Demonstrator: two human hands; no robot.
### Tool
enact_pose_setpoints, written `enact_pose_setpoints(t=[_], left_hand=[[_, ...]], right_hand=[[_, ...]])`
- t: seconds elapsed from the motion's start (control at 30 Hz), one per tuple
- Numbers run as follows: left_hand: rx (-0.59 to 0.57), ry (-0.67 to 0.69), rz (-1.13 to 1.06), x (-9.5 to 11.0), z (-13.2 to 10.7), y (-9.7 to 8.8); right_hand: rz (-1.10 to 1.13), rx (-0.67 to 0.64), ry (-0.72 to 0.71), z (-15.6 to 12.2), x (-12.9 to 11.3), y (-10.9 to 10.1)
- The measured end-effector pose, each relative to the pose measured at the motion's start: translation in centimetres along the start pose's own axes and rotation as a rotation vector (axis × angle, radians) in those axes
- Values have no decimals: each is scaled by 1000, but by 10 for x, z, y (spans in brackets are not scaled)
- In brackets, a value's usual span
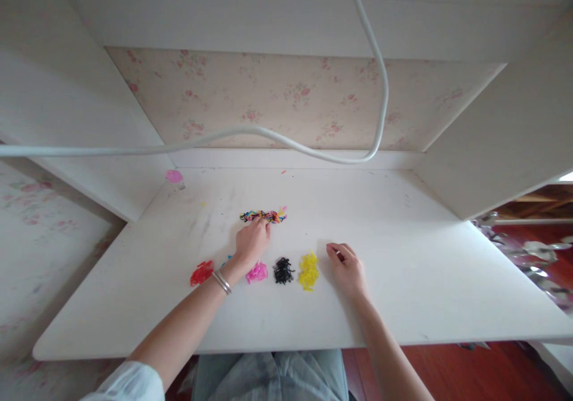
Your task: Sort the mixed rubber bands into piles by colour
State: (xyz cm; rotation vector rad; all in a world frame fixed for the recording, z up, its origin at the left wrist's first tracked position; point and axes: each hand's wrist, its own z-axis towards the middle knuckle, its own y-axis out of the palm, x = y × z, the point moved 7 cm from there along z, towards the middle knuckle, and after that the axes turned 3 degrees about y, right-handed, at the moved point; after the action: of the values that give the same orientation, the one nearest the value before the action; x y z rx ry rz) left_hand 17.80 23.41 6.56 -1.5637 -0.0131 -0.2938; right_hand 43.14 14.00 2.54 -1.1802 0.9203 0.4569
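Observation:
My left hand (253, 241) reaches forward to a strip-like heap of mixed-colour small rubber bands (249, 215), fingers closed on its near edge; the fingertips are partly hidden. Beneath that wrist, blue rubber bands (227, 259) are mostly covered. Sorted heaps lie in a row: red rubber bands (202, 273), pink rubber bands (256, 273), black rubber bands (283, 271) and yellow rubber bands (308, 271). Right of the yellow heap, my right hand (349, 268) rests on the table, fingers curled and thumb pressed to them. Whatever it may hold is too small to make out.
A white table (403, 281) is enclosed by a back panel and side panels. A white cable (250, 130) hangs across the view above it. One pink piece (173, 176) lies at the back left. Small scraps and smudges dot the surface.

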Motion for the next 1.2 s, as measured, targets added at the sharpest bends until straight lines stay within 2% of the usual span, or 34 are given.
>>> enact_pose_setpoints(t=[0.23, 0.43, 0.63, 0.77, 0.9, 1.03, 1.13, 1.2], left_hand=[[-2, 61, -3, 2, -28, -15], [-173, 201, -25, 22, -53, -4], [-216, 251, -11, 29, -61, 2], [-217, 270, -12, 25, -65, -6], [-150, 235, -72, 9, -75, -26], [86, 147, -271, -25, -99, -45], [262, 66, -367, -60, -128, -42], [271, 49, -441, -80, -146, -28]], right_hand=[[1, -2, -10, 0, -1, 0], [-6, 0, -7, -1, 0, 1], [-19, -1, -16, -2, -1, 0], [-33, 3, -22, -2, -2, 0], [-77, -38, -8, 2, -2, 3], [-177, -125, -64, 13, -18, 17], [-248, -194, -163, 25, -42, 36], [-323, -264, -209, 35, -58, 55]])
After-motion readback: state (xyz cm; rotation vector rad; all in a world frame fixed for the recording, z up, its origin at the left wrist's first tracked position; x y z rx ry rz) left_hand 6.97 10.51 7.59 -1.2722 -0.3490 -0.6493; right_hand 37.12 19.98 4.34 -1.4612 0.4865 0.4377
